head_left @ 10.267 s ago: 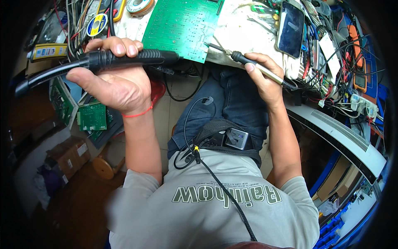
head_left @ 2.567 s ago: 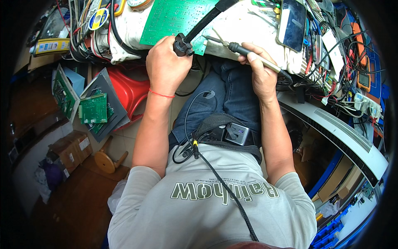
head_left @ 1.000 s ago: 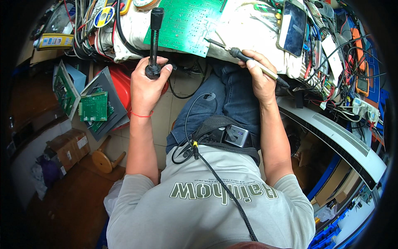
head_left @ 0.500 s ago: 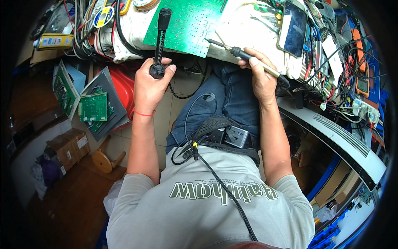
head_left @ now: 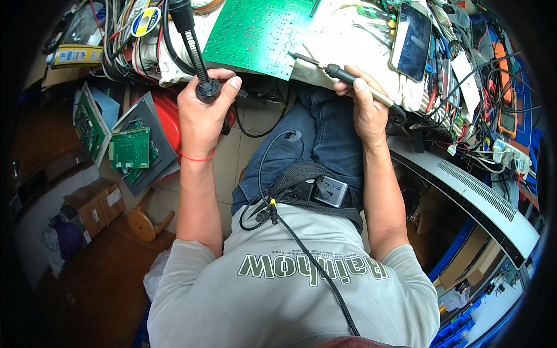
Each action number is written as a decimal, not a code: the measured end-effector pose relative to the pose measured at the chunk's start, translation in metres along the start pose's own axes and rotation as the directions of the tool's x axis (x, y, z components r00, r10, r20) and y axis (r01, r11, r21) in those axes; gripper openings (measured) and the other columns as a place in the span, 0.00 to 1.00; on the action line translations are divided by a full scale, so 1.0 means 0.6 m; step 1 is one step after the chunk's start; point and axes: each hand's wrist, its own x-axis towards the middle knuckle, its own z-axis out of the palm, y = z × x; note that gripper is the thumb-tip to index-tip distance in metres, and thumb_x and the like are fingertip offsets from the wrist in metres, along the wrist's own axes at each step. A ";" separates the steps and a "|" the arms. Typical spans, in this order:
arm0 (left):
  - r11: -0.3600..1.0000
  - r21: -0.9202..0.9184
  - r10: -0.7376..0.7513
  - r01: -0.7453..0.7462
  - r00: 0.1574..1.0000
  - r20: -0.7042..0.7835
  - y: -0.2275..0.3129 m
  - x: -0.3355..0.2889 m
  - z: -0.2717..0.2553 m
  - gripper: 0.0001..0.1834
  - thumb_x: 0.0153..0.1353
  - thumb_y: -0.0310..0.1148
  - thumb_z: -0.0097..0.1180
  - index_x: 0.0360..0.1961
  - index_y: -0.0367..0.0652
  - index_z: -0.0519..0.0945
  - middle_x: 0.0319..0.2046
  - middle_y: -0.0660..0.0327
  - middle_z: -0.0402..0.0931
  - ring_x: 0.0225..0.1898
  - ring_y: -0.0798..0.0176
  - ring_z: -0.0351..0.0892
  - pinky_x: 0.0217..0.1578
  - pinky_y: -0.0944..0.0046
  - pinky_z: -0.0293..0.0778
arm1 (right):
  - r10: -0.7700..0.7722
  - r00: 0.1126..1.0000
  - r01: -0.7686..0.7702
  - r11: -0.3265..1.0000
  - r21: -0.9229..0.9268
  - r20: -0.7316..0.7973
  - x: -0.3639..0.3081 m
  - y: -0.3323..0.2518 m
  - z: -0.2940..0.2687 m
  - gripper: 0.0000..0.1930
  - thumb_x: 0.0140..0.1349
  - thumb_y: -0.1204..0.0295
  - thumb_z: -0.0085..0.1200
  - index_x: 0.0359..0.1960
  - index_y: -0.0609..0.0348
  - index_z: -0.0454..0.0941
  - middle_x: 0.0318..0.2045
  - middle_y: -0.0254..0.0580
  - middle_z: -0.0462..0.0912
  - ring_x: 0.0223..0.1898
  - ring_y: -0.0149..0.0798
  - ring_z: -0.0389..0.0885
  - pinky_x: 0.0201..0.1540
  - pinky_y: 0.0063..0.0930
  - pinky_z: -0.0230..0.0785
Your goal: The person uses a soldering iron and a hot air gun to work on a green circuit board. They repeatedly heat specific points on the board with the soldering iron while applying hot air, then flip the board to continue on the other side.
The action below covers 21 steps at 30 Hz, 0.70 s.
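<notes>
My left hand (head_left: 200,119) is closed around a black solder sucker (head_left: 195,55), with its knobbed, spring-wound plunger tilted toward the far left. Part of its body is hidden behind my palm. A soldering iron (head_left: 337,72) with a dark grip and pale handle rests in my right hand (head_left: 366,107), fingers wrapped round it. Its tip points left, at the right edge of a large green circuit board (head_left: 255,40). Whether tip and board touch, I cannot tell. The board lies on a white cloth (head_left: 336,32), its near edge overhanging my lap.
A phone (head_left: 411,43) lies right of the board, beside tangled wires and an orange meter (head_left: 508,119). Solder spool (head_left: 145,22) and cables crowd the left. Below them, smaller circuit boards (head_left: 130,148) lean near a red stool (head_left: 168,124). A long white appliance (head_left: 476,185) runs along the right.
The solder sucker's knob has swung left and away, and my left hand has shifted slightly left. The soldering iron, my right hand and the circuit board have hardly moved.
</notes>
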 end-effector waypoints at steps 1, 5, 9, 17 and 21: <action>1.000 -0.005 0.006 -0.006 1.000 -0.004 0.003 0.001 0.001 0.09 0.61 0.27 0.71 0.40 0.36 0.85 0.25 0.74 0.75 0.26 0.80 0.68 0.27 0.75 0.64 | 0.001 1.000 -0.001 1.000 -0.001 0.001 0.000 0.000 0.000 0.18 0.75 0.68 0.51 0.57 0.70 0.79 0.37 0.47 0.88 0.38 0.33 0.84 0.48 0.26 0.77; 0.999 -0.038 0.014 -0.015 1.000 -0.005 0.004 0.004 0.006 0.09 0.61 0.27 0.71 0.39 0.36 0.85 0.25 0.73 0.75 0.27 0.79 0.69 0.28 0.75 0.65 | 0.004 1.000 -0.004 1.000 0.000 0.003 0.000 0.001 -0.001 0.18 0.75 0.68 0.51 0.57 0.70 0.79 0.37 0.47 0.88 0.39 0.33 0.85 0.49 0.26 0.77; 0.999 -0.033 0.012 -0.012 1.000 0.003 -0.001 0.004 0.007 0.08 0.61 0.27 0.71 0.39 0.36 0.85 0.26 0.73 0.76 0.27 0.80 0.69 0.28 0.75 0.65 | 0.010 1.000 -0.010 1.000 -0.013 0.004 0.000 0.000 -0.001 0.18 0.75 0.68 0.52 0.57 0.70 0.79 0.38 0.47 0.88 0.39 0.33 0.85 0.49 0.26 0.77; 0.973 -0.206 0.095 -0.107 0.993 -0.070 0.007 0.005 0.012 0.10 0.63 0.27 0.69 0.42 0.34 0.83 0.26 0.68 0.78 0.27 0.74 0.74 0.31 0.73 0.72 | 0.009 1.000 -0.008 0.999 -0.041 0.018 -0.001 -0.002 0.000 0.17 0.74 0.68 0.53 0.58 0.69 0.79 0.38 0.47 0.89 0.39 0.32 0.85 0.49 0.25 0.77; 0.780 -0.569 0.281 -0.263 0.958 -0.058 0.024 0.018 0.010 0.19 0.68 0.33 0.64 0.52 0.34 0.74 0.28 0.60 0.76 0.30 0.65 0.75 0.35 0.63 0.75 | 0.005 1.000 -0.003 0.998 -0.060 0.024 -0.003 -0.003 -0.001 0.17 0.74 0.70 0.54 0.57 0.69 0.79 0.39 0.47 0.89 0.40 0.33 0.85 0.49 0.25 0.77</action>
